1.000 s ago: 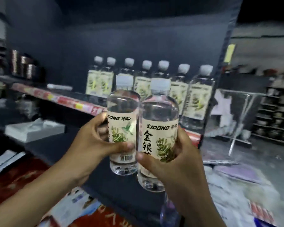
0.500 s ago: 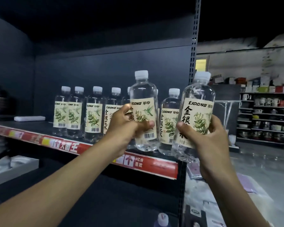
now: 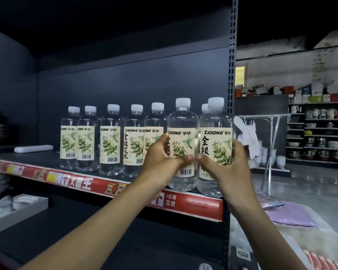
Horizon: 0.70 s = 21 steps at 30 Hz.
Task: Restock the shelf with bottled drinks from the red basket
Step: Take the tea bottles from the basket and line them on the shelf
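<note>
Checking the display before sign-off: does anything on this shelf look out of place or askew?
Nothing spilled or tipped. Labels face unevenly: the leftmost bottle shows its barcode, the fourth bottle its characters. A white bar lies on the shelf left of the row.

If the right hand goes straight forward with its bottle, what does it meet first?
Probably the rear bottle, of which only the cap shows behind the held bottle; depth is unclear.
</note>
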Available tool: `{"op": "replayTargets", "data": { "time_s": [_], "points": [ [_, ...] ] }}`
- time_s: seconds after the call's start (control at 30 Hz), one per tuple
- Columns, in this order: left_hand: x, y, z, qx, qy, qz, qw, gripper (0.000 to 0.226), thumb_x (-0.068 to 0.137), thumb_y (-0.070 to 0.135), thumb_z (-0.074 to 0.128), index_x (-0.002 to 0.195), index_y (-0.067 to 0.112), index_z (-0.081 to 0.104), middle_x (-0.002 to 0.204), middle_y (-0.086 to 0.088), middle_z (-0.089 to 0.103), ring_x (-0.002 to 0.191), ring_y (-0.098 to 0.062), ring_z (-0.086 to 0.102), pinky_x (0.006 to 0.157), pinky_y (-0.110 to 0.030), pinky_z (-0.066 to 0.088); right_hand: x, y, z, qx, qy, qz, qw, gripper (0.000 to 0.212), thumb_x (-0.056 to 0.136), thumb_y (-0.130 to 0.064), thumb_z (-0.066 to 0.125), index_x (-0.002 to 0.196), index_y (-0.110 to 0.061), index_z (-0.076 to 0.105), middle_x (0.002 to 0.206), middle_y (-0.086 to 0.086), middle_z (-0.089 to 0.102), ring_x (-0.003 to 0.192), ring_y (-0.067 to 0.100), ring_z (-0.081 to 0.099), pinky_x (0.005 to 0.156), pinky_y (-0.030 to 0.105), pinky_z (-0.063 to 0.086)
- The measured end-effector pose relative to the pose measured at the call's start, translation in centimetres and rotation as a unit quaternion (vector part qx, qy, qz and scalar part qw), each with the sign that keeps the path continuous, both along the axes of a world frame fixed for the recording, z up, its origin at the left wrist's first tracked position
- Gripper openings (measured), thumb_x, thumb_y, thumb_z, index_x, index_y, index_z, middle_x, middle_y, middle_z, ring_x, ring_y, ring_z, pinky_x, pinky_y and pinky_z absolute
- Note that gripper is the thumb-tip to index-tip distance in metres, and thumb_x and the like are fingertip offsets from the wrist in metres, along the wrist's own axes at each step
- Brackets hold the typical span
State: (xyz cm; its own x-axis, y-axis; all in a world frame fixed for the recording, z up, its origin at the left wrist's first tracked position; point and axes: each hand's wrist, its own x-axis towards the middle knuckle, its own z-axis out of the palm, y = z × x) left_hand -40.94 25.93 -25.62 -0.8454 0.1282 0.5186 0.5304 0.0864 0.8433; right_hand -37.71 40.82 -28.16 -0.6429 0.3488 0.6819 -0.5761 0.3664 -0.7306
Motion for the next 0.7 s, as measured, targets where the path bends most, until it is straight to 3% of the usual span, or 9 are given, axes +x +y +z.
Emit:
{"op": "replayTargets", "data": {
  "time_s": [0.1,0.17,0.2,0.23,0.3,0.33,0.4,0.5,0.7],
  "points": [
    [0.4,0.1,-0.2,-0.085,0.046,0.056,0.994,0.097,0.078,0.040,0.073,0.154,0.022,0.015,0.151,-0.004,0.041,0.131,-0.019,0.046,0.110,-0.034,0.039,-0.7,-0.1,-0.1,0.029,-0.006,-0.005,1.000,0.081,0.077,-0.035,0.079,0.141,-0.028,0.029,0.099,-0.041,0.032,0.074,-0.041,0.037,0.066,-0.013,0.028],
    [0.9,0.3,-0.4,-0.178,0.073,0.103,0.976,0.099,0.080,0.055,0.062,0.155,0.022,0.007,0.132,-0.007,0.057,0.101,-0.006,0.062,0.083,-0.013,0.051,-0.7,-0.2,0.0,0.046,-0.016,0.006,0.999,0.091,0.077,-0.044,0.076,0.147,-0.027,0.020,0.123,-0.028,0.039,0.101,-0.022,0.037,0.094,0.005,0.027],
    [0.9,0.3,-0.4,-0.214,0.089,0.129,0.964,0.099,0.081,0.060,0.056,0.155,0.021,0.004,0.128,-0.009,0.059,0.097,-0.007,0.064,0.081,-0.012,0.052,-0.5,-0.1,0.0,0.047,-0.024,0.011,0.999,0.093,0.077,-0.048,0.074,0.148,-0.029,0.016,0.135,-0.017,0.039,0.114,-0.008,0.034,0.097,0.018,0.029],
    [0.8,0.2,-0.5,-0.237,0.100,0.151,0.954,0.098,0.083,0.062,0.053,0.155,0.020,0.002,0.137,-0.011,0.053,0.112,-0.013,0.061,0.093,-0.021,0.050,-0.4,0.1,0.0,0.046,-0.035,0.018,0.998,0.095,0.077,-0.051,0.072,0.149,-0.032,0.013,0.146,-0.010,0.035,0.122,0.002,0.031,0.102,0.028,0.030],
    [0.7,0.0,-0.3,-0.269,0.095,0.187,0.940,0.095,0.085,0.063,0.049,0.155,0.021,0.001,0.158,-0.013,0.023,0.144,-0.026,0.030,0.114,-0.042,0.028,-0.1,0.3,-0.2,0.041,-0.058,0.044,0.997,0.099,0.071,-0.059,0.071,0.148,-0.041,0.012,0.153,-0.006,0.031,0.136,0.015,0.033,0.110,0.041,0.031],
    [0.9,-0.1,-0.2,-0.275,0.085,0.199,0.937,0.094,0.085,0.063,0.050,0.155,0.023,0.000,0.161,-0.012,0.012,0.148,-0.029,0.018,0.116,-0.047,0.021,0.0,0.4,-0.5,0.041,-0.065,0.041,0.996,0.100,0.067,-0.062,0.072,0.147,-0.044,0.014,0.149,-0.007,0.033,0.137,0.021,0.036,0.110,0.044,0.033],
    [1.2,-0.3,-0.5,-0.263,0.090,0.203,0.939,0.095,0.084,0.060,0.055,0.154,0.030,-0.003,0.161,-0.010,0.013,0.147,-0.029,0.019,0.115,-0.049,0.023,0.2,0.5,-1.1,0.052,-0.082,-0.005,0.995,0.102,0.066,-0.060,0.075,0.148,-0.042,0.017,0.147,-0.003,0.032,0.135,0.027,0.040,0.112,0.050,0.034],
    [1.5,-0.6,-1.8,-0.222,0.129,0.204,0.945,0.095,0.080,0.051,0.068,0.148,0.037,0.003,0.146,-0.007,0.030,0.132,-0.023,0.041,0.106,-0.042,0.038,0.1,0.6,-1.9,0.070,-0.061,-0.078,0.993,0.091,0.070,-0.046,0.081,0.143,-0.035,0.028,0.138,0.001,0.045,0.119,0.019,0.050,0.101,0.039,0.043],
    [0.9,-0.7,-3.5,-0.193,0.137,0.200,0.951,0.053,0.086,0.049,0.062,0.126,0.024,0.037,0.111,0.009,0.031,0.101,-0.007,0.039,0.086,-0.026,0.037,-0.1,0.7,-2.1,0.098,-0.058,-0.142,0.983,0.085,0.069,-0.048,0.082,0.137,-0.029,0.035,0.128,0.000,0.055,0.106,0.013,0.053,0.087,0.027,0.041]
  ]
}}
